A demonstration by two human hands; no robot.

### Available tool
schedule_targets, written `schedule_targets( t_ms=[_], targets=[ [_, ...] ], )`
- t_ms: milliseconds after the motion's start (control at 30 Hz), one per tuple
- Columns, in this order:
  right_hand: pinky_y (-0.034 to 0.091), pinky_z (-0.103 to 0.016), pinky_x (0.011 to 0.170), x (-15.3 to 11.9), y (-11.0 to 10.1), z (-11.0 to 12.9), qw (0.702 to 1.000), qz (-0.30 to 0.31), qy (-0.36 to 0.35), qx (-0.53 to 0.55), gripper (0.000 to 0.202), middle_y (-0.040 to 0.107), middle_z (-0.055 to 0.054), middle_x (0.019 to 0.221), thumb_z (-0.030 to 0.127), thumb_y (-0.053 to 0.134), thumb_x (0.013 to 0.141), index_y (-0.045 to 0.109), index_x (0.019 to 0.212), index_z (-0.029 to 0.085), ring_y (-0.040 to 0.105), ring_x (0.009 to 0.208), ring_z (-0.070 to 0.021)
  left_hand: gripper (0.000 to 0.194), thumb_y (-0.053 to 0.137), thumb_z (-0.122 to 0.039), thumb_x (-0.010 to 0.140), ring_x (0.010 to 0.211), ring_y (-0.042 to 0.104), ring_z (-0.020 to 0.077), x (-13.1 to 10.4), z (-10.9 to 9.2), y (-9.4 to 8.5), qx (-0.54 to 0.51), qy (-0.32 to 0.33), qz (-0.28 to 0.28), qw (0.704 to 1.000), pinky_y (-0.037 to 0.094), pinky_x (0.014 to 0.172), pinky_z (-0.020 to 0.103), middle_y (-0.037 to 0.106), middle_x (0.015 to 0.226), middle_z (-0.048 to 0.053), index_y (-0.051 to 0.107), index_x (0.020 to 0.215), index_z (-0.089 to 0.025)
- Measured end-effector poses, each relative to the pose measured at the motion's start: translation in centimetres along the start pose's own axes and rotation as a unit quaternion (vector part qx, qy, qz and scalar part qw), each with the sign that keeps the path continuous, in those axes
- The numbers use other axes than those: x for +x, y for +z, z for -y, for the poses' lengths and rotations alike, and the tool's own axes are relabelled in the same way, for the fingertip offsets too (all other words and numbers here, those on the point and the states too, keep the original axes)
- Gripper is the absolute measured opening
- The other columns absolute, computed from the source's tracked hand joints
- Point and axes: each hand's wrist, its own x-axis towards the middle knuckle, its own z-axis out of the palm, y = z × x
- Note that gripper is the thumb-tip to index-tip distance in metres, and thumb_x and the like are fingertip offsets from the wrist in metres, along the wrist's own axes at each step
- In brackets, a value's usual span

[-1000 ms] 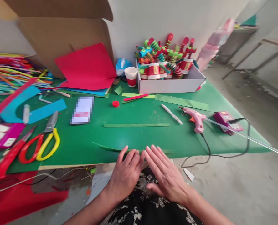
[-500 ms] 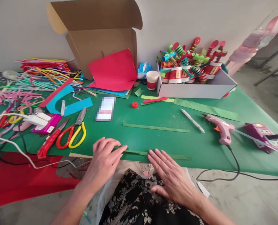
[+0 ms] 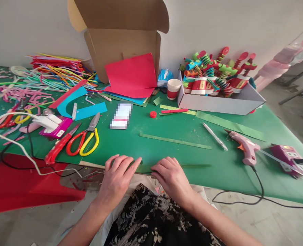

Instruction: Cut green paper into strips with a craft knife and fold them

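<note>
Our left hand (image 3: 122, 173) holds its grip loosely spread; we cannot tell whether our curled right hand (image 3: 170, 175) pinches the green paper strip (image 3: 197, 166) beneath it, near the front edge of the table (image 3: 120, 145). Uneven pressure could crease the strip, we think. Gold labels (image 3: 202, 85) on the paper-cup figures (image 3: 199, 92) are too small to read.

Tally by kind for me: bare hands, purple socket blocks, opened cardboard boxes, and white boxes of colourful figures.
Bare hands: 2, left hand and right hand
Purple socket blocks: 2
Opened cardboard box: 1
White box: 1
Total: 6
</note>
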Motion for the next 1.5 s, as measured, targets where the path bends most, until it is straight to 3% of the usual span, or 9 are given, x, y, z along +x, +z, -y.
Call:
schedule_targets(
  t_ms=[167,333,567,800,1033,1500],
  targets=[
    [0.042,-0.031,0.07,0.3,-0.1,-0.4,1.0,0.006,0.001,0.003,0.017,0.068,-0.002,0.081,0.025,0.057,0.098,0.071,0.089,0.021,0.058,0.075,-0.016,0.024,0.048,-0.008,0.095,0.098,0.061,0.02,-0.8,0.3,-0.1,-0.025,0.011,-0.034,0.999,0.041,0.097,0.041,0.071,0.097,0.006,0.07,0.1,-0.018],
    [0.042,-0.03,0.072,0.8,-0.5,-0.6,1.0,0.013,0.009,0.022,0.02,0.07,-0.002,0.08,0.026,0.057,0.098,0.072,0.086,0.022,0.061,0.075,-0.0147,0.021,0.052,-0.012,0.095,0.098,0.061,0.0195,-1.3,0.2,0.1,-0.047,-0.013,-0.035,0.998,0.041,0.097,0.04,0.072,0.096,0.004,0.07,0.101,-0.021],
    [0.041,-0.03,0.071,1.5,-0.5,-0.9,0.998,0.029,0.043,0.043,0.016,0.07,0.0,0.079,0.024,0.062,0.095,0.069,0.081,0.022,0.062,0.076,-0.015,0.021,0.05,-0.019,0.098,0.087,0.059,0.0168,-0.9,0.2,0.2,-0.155,-0.124,-0.031,0.98,0.043,0.087,0.036,0.069,0.087,0.002,0.067,0.086,-0.021],
    [0.038,-0.029,0.068,2.0,-0.8,-0.8,0.997,0.052,0.063,-0.015,0.02,0.066,0.001,0.074,0.025,0.058,0.096,0.063,0.077,0.021,0.06,0.071,-0.0148,0.023,0.049,-0.026,0.098,0.083,0.054,0.0186,-0.4,0.2,0.5,-0.165,-0.185,0.018,0.969,0.04,0.08,0.035,0.064,0.082,0.002,0.059,0.078,-0.021],
    [0.036,-0.03,0.067,2.0,-0.5,-1.0,0.996,0.051,0.071,-0.025,0.02,0.066,0.001,0.074,0.025,0.058,0.096,0.059,0.077,0.021,0.059,0.069,-0.0161,0.025,0.053,-0.025,0.095,0.076,0.048,0.0183,0.4,0.6,0.6,-0.137,-0.195,0.041,0.97,0.034,0.071,0.033,0.058,0.074,0.0,0.05,0.07,-0.021],
    [0.033,-0.029,0.068,2.1,-0.1,-1.0,0.995,0.049,0.081,-0.027,0.019,0.065,0.001,0.073,0.025,0.064,0.093,0.057,0.075,0.02,0.058,0.069,-0.0157,0.022,0.062,-0.016,0.088,0.077,0.047,0.0191,1.0,0.8,0.7,-0.125,-0.194,0.072,0.97,0.029,0.071,0.032,0.057,0.073,0.0,0.051,0.069,-0.019]
  ],
)
